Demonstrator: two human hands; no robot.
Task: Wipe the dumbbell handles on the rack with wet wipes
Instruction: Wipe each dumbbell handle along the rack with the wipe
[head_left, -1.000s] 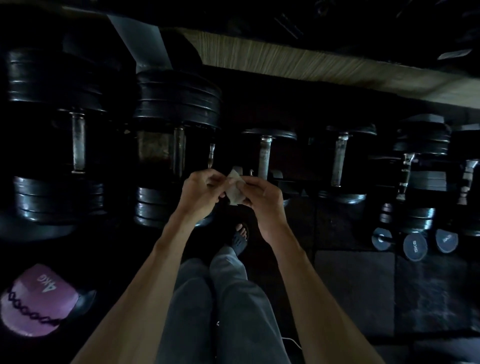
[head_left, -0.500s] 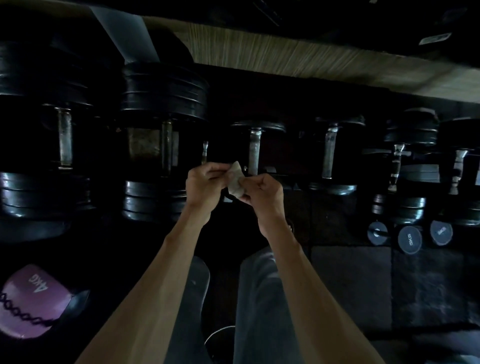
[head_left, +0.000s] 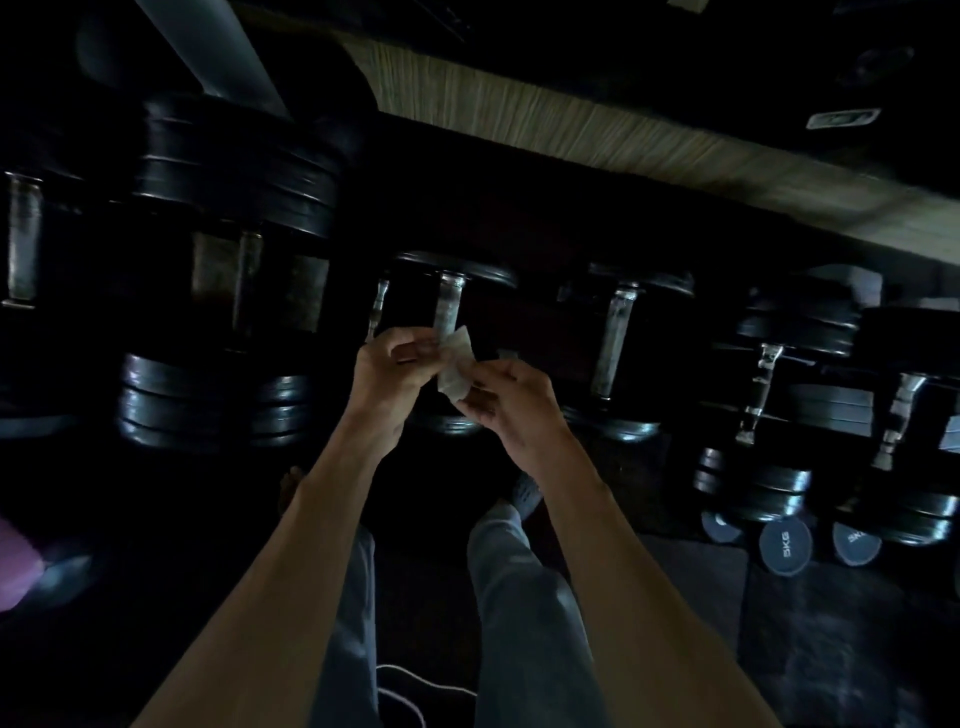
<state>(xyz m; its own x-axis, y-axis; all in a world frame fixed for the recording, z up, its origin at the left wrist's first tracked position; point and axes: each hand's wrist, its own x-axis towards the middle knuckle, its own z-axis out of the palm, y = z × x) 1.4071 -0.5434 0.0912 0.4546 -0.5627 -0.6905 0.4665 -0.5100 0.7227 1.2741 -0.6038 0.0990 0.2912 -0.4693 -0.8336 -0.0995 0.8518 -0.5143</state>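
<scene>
White wet wipe (head_left: 456, 364) sits crumpled btwn both hands, held up in front of the dumbbell handle (head_left: 449, 306) on the rack. Left hand (head_left: 387, 382) pinches its upper edge, right hand (head_left: 511, 402) pinches the lower part. Vs 0.5 s ago: view tilted, hands slightly further apart, wipe more unfolded.

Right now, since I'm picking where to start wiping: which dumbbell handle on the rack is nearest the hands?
The handle just above the wet wipe, which both the left hand and right hand pinch. The next handle lies farther right.
</scene>
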